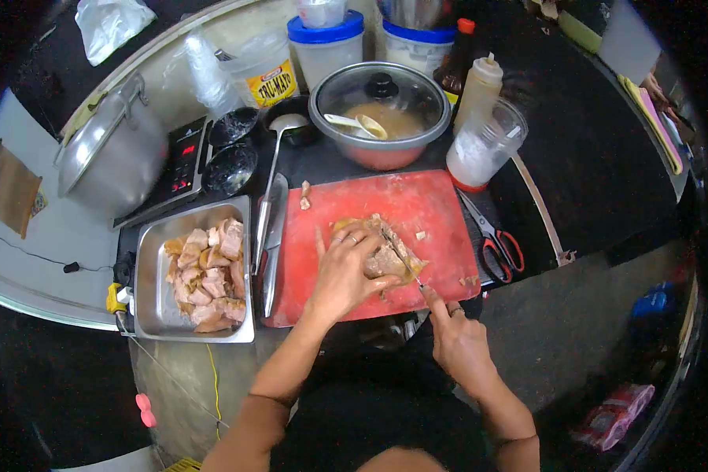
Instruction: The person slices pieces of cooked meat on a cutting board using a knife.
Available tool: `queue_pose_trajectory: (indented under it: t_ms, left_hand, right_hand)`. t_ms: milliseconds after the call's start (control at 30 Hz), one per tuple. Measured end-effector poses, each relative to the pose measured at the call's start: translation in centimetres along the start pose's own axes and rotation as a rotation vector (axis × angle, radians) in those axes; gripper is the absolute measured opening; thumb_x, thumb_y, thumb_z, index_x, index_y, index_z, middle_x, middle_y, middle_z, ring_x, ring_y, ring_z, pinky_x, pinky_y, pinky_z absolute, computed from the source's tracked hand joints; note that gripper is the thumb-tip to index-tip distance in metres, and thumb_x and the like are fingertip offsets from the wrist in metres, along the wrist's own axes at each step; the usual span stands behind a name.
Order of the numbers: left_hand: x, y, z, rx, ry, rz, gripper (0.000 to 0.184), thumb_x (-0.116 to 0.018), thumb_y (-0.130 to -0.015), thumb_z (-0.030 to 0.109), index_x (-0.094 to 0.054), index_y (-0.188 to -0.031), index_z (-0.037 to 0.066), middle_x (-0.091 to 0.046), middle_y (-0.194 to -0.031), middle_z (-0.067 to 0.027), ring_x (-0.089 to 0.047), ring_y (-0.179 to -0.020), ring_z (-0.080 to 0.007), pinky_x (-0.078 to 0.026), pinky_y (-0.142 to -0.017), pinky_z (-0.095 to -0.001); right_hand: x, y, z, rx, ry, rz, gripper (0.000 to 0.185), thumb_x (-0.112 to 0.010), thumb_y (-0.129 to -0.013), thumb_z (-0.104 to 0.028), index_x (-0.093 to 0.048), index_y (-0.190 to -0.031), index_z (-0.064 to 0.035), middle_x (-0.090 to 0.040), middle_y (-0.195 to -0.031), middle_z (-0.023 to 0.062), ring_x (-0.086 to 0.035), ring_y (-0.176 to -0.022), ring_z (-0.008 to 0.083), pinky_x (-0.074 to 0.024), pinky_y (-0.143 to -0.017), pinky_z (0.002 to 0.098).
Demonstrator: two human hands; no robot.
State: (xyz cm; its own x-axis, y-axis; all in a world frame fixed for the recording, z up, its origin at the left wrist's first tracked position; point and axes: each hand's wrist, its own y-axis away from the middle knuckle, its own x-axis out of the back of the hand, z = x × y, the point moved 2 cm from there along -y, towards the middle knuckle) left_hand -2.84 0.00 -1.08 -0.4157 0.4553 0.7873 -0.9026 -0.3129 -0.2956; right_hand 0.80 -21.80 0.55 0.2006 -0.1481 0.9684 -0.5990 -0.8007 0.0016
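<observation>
Head view, nearest first: the right hand [460,342] is closed round the handle of a knife [405,256] just beyond the board's near edge, the blade slanting away over a meat piece [377,265], an angle that seems to suit the wrist. The left hand [340,275] holds that piece, fingers over its left part and thumb along its near side, apparently to steady it against the blade. It lies right of the middle of the red cutting board [440,204], which gives it flat support all round. A tray [151,322] of meat chunks [204,271] sits to the left, likely within easy reach; between tray and board lies a second knife [274,252], beside a ladle [267,185]. Scissors [499,244] rest off the board's right edge, handles nearest the person, probably for easy grasping. Small scraps [304,197] lie near its far left corner. Beyond the far edge stands a lidded bowl [381,153], a spoon [358,123] laid on its lid, perhaps to keep it at hand. Tubs [326,59] stand farther back.
</observation>
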Motion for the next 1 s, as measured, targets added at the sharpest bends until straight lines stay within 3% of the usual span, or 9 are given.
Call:
queue_pose_trajectory:
  t_ms: [67,167,267,500,700,1000]
  left_hand:
    - [0.2,-0.2,0.0,-0.004,0.028,-0.029,0.058,-0.088,-0.059,0.033,-0.067,-0.107,0.01,-0.062,-0.124,-0.0095,-0.047,-0.129,-0.0307,-0.023,-0.107,-0.0683]
    - [-0.1,-0.3,-0.2,-0.004,0.043,-0.024,0.058,-0.088,-0.057,0.032,-0.068,-0.106,0.009,-0.063,-0.123,-0.0096,-0.047,-0.129,-0.0307,-0.025,-0.106,-0.0686]
    - [0.0,-0.5,0.2,-0.036,-0.007,0.01,0.058,-0.089,-0.054,0.03,-0.068,-0.102,0.007,-0.066,-0.114,-0.0138,-0.051,-0.123,-0.0341,-0.036,-0.104,-0.0528]
    - [0.0,-1.1,-0.2,-0.118,0.05,0.029,0.055,-0.09,-0.053,0.024,-0.068,-0.099,0.002,-0.067,-0.111,-0.0176,-0.055,-0.118,-0.0353,-0.043,-0.1,-0.0472]
    - [-0.1,-1.3,-0.6,-0.114,0.071,0.014,0.054,-0.089,-0.052,0.02,-0.068,-0.098,0.0,-0.067,-0.109,-0.0186,-0.057,-0.115,-0.0369,-0.044,-0.102,-0.0456]
    - [0.1,-1.6,-0.1,-0.113,0.087,-0.029,0.049,-0.088,-0.054,0.019,-0.068,-0.094,0.001,-0.067,-0.109,-0.0182,-0.058,-0.113,-0.0363,-0.044,-0.101,-0.0451]
  right_hand:
    - [0.0,-0.4,0.0,0.008,0.019,0.009,0.07,-0.06,-0.078,-0.004,-0.038,-0.144,-0.0106,-0.062,-0.092,0.0223,-0.066,-0.059,0.0355,-0.0544,-0.051,0.0444]
    - [0.1,-1.1,-0.2,0.009,0.02,0.007,0.063,-0.06,-0.079,-0.004,-0.041,-0.139,-0.0097,-0.062,-0.09,0.0224,-0.066,-0.059,0.0355,-0.0542,-0.051,0.0447]
    - [0.7,-1.9,-0.7,-0.001,0.016,-0.001,0.05,-0.058,-0.08,-0.004,-0.045,-0.129,-0.0092,-0.062,-0.084,0.0219,-0.066,-0.06,0.036,-0.0539,-0.051,0.0451]
    - [0.8,-4.6,-0.7,0.042,-0.056,-0.001,0.035,-0.055,-0.081,-0.002,-0.046,-0.113,-0.0101,-0.063,-0.075,0.0196,-0.067,-0.061,0.0367,-0.0536,-0.051,0.0457]
    - [2.1,-2.9,-1.6,-0.041,0.057,-0.117,0.041,-0.057,-0.079,-0.001,-0.046,-0.118,-0.0106,-0.064,-0.073,0.0185,-0.068,-0.062,0.0331,-0.0545,-0.053,0.0436]
    - [1.3,-4.6,-0.9,0.051,-0.041,-0.002,0.048,-0.054,-0.082,-0.001,-0.044,-0.127,-0.0118,-0.064,-0.071,0.0167,-0.068,-0.062,0.0326,-0.0549,-0.052,0.044]
